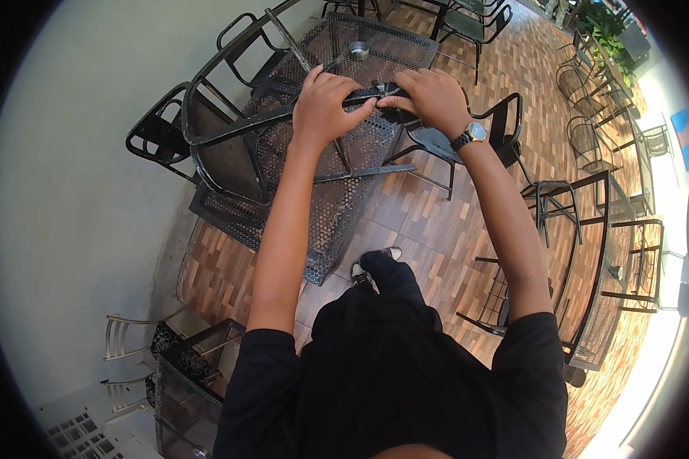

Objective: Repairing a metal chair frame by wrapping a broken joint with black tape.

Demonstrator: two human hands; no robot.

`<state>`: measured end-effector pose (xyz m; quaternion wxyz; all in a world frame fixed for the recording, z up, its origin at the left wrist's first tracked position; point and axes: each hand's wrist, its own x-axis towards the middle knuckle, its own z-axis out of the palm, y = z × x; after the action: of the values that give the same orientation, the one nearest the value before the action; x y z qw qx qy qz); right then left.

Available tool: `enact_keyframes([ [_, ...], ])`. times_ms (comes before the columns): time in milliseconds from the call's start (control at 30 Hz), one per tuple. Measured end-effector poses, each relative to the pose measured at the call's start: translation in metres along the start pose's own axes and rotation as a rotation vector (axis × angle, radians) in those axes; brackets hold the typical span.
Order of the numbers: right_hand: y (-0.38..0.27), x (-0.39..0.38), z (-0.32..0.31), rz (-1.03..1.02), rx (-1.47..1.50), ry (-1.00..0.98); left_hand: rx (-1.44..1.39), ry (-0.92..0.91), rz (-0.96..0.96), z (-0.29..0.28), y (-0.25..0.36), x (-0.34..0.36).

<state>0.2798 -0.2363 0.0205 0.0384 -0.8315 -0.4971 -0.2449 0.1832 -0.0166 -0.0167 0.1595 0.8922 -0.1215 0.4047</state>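
A black metal chair (245,125) with worn paint lies tipped over on a black perforated metal table (314,239). My left hand (323,109) is closed round one of its tubular legs. Close beside it, my right hand (434,99) is wrapped over the end of the same leg, the two thumbs almost meeting. Something dark shows at the leg's end between my hands, too small to make out. A round metal ashtray (358,50) stands on the table beyond my hands.
A black chair (434,141) stands right of the table. Another black chair (159,131) is by the pale wall (92,191). Further tables and chairs line the right, including a long mesh table (599,306). A dark mesh table (184,405) is at the lower left.
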Motion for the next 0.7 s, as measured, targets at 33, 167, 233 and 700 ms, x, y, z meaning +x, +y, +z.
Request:
enact_keyframes([
  [33,-0.002,0.001,-0.001,-0.007,-0.001,0.003,-0.009,-0.002,-0.001,0.000,0.000,0.000],
  [167,-0.004,0.006,-0.003,0.110,0.121,-0.060,-0.035,-0.031,-0.017,-0.002,0.002,-0.001],
  [233,-0.011,0.010,-0.007,0.249,0.146,-0.089,-0.023,-0.025,-0.011,-0.003,-0.001,0.001],
  [700,0.002,0.023,-0.009,0.213,0.106,-0.242,-0.017,-0.053,-0.009,-0.001,-0.001,-0.002],
])
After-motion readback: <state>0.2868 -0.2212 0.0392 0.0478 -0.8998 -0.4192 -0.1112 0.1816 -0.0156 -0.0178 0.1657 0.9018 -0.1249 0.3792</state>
